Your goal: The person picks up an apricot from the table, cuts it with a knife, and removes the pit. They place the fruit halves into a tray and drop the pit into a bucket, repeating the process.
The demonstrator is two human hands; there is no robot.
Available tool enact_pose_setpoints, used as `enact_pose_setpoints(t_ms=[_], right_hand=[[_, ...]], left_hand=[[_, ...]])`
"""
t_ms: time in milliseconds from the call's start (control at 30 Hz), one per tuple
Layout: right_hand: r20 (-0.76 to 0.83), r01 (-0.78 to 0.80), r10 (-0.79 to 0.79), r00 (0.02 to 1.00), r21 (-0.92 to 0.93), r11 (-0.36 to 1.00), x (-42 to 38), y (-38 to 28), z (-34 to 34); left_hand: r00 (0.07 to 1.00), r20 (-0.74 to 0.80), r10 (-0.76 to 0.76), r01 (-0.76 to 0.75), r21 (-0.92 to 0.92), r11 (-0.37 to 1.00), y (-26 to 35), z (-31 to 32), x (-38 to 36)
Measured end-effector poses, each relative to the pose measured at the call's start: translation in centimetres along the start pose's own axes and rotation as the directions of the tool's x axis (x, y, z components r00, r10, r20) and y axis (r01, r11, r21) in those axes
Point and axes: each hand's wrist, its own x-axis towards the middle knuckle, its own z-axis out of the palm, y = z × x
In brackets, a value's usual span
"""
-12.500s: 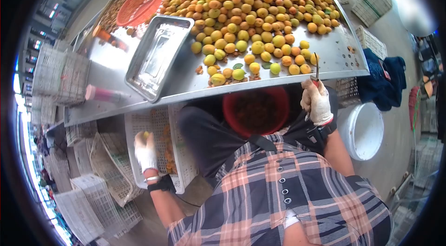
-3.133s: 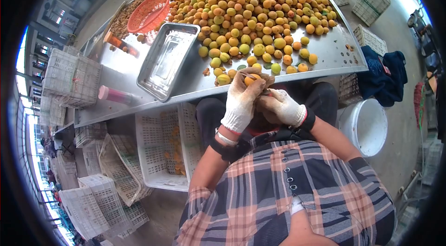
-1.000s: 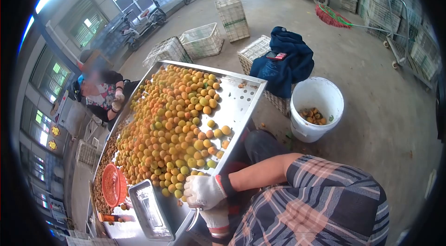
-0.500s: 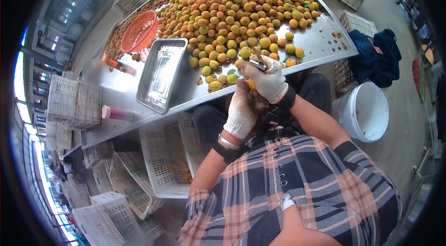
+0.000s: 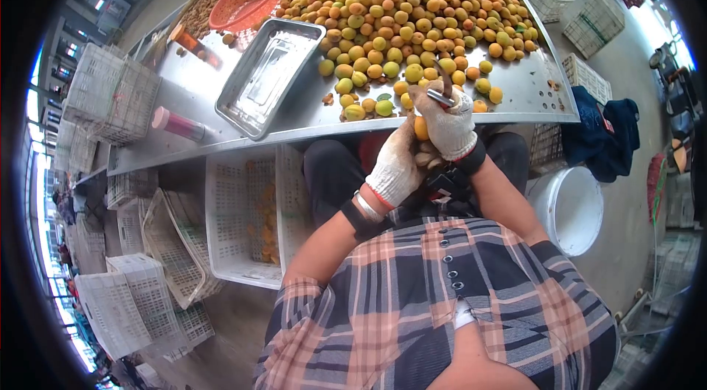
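My left hand [image 5: 396, 165], in a soiled white glove, is closed around a yellow-orange apricot [image 5: 420, 128] just in front of the table edge. Close against it is my right hand [image 5: 451, 123], also gloved, with its fingers wrapped round a small curved knife [image 5: 440, 98]. The knife's metal handle crosses the fingers and its dark hooked blade points up, away from me. Part of the apricot is hidden by the gloves. Beyond my hands, a large heap of apricots [image 5: 412, 14] spreads over the metal table [image 5: 294, 122], with a few loose ones near the edge.
A metal tray [image 5: 254, 88] lies left of the heap, with an orange basket [image 5: 245, 1] behind it. A pink-lidded bottle [image 5: 177, 123] is further left. Below stands a white crate [image 5: 232, 220] holding some orange pieces. A white bucket [image 5: 567, 209] is at my right.
The view has shifted, so the table and crates appear moved and turned. Both hands stay together at the table edge, still holding the apricot and the knife.
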Motion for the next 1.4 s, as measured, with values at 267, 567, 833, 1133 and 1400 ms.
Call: enact_pose_setpoints(t_ms=[267,567,833,1133,1400], right_hand=[[0.273,-0.025,0.059,0.96,-0.128,0.992,-0.9,0.5,-1.6],[0.322,-0.582,0.487,0.812,0.383,0.717,-2.2,-0.4,-1.9],[0.337,-0.604,0.501,0.797,0.444,0.662,-3.2,-2.5,-2.8],[0.27,-0.531,0.462,0.845,0.322,0.784,-3.6,-1.1,-2.1],[0.357,-0.612,0.499,0.79,0.415,0.673,-3.4,-2.1,-2.0]], left_hand=[[0.871,0.09,0.483,-0.473,0.42,0.775,0.4,-2.5,1.3],[0.913,0.069,0.402,-0.406,0.063,0.912,2.2,-3.9,1.5],[0.954,0.079,0.288,-0.289,-0.011,0.957,3.1,-2.9,-1.9],[0.928,0.242,0.281,-0.369,0.526,0.766,2.3,-4.7,-1.5],[0.87,0.216,0.444,-0.489,0.499,0.715,2.0,-4.0,-2.3]])
